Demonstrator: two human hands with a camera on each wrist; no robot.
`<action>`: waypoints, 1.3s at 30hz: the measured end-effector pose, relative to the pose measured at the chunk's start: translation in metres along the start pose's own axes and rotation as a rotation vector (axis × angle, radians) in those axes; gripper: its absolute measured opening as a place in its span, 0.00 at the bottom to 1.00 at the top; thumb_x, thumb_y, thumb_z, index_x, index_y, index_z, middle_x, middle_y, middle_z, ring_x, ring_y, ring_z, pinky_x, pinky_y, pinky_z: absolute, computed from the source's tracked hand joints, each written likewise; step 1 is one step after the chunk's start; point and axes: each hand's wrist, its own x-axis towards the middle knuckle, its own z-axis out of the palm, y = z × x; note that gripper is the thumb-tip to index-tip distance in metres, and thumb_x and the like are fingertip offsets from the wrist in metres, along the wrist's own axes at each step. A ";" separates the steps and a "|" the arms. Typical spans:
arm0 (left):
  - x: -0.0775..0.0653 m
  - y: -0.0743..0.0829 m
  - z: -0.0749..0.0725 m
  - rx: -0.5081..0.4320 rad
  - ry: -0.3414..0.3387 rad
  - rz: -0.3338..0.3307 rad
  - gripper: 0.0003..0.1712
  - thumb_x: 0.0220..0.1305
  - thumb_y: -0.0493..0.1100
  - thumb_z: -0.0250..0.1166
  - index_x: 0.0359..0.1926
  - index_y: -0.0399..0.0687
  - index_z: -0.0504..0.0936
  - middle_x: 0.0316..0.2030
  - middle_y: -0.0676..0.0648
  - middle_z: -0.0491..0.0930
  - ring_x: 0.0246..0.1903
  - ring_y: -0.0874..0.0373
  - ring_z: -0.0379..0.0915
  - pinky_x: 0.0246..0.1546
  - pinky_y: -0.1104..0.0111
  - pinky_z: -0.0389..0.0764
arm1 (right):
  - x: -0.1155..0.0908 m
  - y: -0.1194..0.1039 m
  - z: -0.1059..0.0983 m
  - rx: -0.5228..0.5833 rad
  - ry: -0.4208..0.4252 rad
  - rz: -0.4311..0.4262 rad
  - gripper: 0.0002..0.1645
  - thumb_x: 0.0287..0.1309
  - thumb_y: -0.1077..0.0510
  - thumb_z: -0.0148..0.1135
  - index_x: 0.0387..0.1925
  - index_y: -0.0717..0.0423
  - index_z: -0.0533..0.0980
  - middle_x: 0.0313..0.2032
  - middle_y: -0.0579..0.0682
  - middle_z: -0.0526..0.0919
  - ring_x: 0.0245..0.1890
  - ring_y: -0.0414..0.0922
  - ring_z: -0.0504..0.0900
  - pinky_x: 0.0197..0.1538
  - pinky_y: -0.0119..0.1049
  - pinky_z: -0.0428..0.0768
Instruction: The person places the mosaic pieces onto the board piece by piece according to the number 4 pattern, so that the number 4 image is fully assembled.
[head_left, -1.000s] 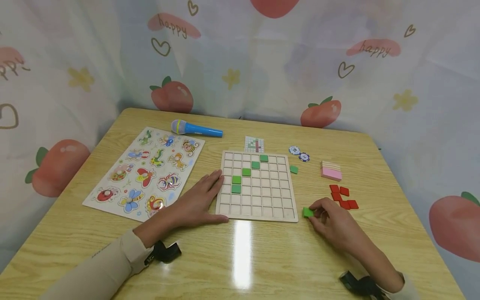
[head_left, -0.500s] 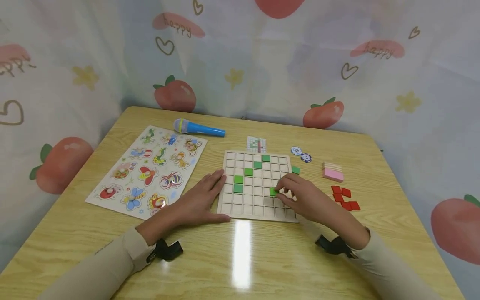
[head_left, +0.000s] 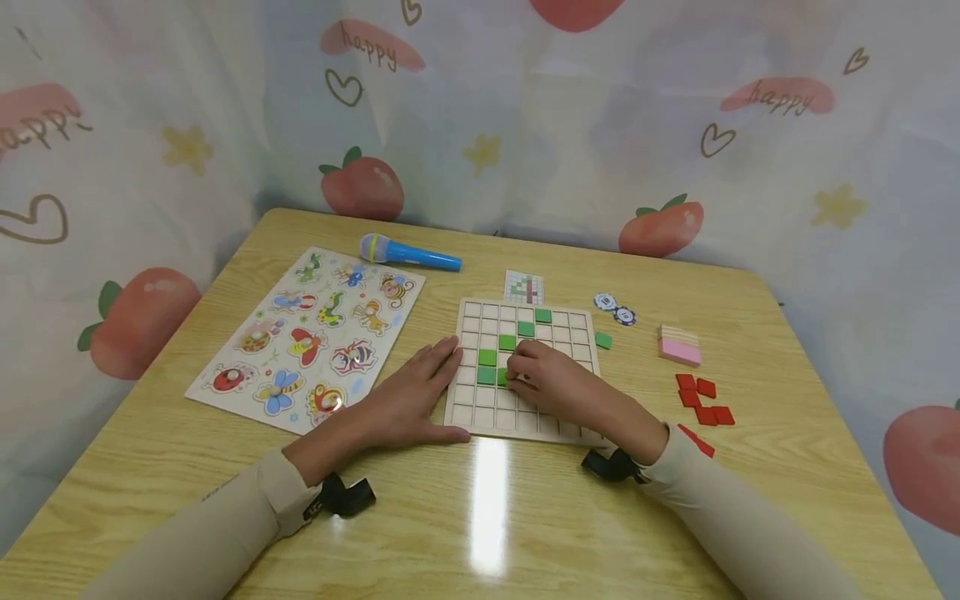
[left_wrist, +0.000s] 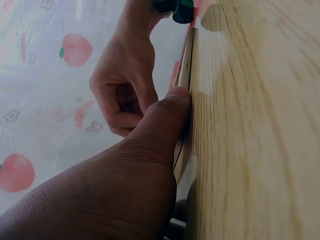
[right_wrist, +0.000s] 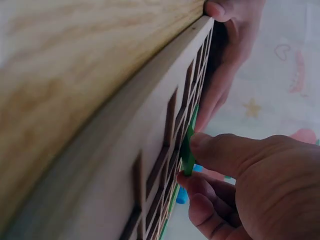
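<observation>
A wooden grid board (head_left: 484, 416) lies on the table, with several green tiles (head_left: 526, 328) stepping diagonally across its squares. My right hand (head_left: 562, 382) is over the board's middle and pinches another green tile (right_wrist: 188, 151) between thumb and fingers. In the head view this tile sits just right of the lowest green tile (head_left: 487, 375) on the left; the fingers hide part of it. In the right wrist view it is tilted against the grid. My left hand (head_left: 408, 396) rests along the board's left edge, fingers extended, thumb at the near left corner.
Red tiles (head_left: 705, 414), a pink-and-cream block stack (head_left: 679, 346), two chips (head_left: 625, 316) and a loose green tile (head_left: 603, 341) lie to the right. Behind the board is a pattern card (head_left: 523, 287). An insect puzzle board (head_left: 258, 358) and blue toy microphone (head_left: 420, 257) are left.
My right hand has carried the green tile left from the table beside the board onto the grid, next to the lowest placed green tile. The left hand keeps its place at the board's edge.
</observation>
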 end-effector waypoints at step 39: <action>-0.002 0.000 -0.001 -0.028 0.016 0.018 0.75 0.59 0.82 0.67 0.87 0.44 0.42 0.88 0.43 0.36 0.87 0.42 0.36 0.87 0.46 0.49 | -0.081 0.097 -0.001 0.097 0.355 0.712 0.27 0.74 0.58 0.64 0.70 0.61 0.75 0.59 0.62 0.78 0.46 0.54 0.83 0.47 0.40 0.80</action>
